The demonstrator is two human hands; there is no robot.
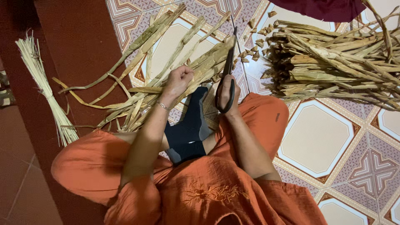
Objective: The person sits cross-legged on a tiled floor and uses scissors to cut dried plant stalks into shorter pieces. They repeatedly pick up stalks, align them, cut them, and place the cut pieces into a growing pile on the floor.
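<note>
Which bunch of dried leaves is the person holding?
The loose bunch under the left hand, which grips it beside the scissors. The big pile and thin tied bundle lie untouched.

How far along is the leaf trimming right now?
Done: a stack of trimmed dried stalks lies right, cut-off bits beside it. In hand: left hand grips a leaf bundle; right hand holds scissors at it. Left: long untrimmed leaves on the floor.
</note>
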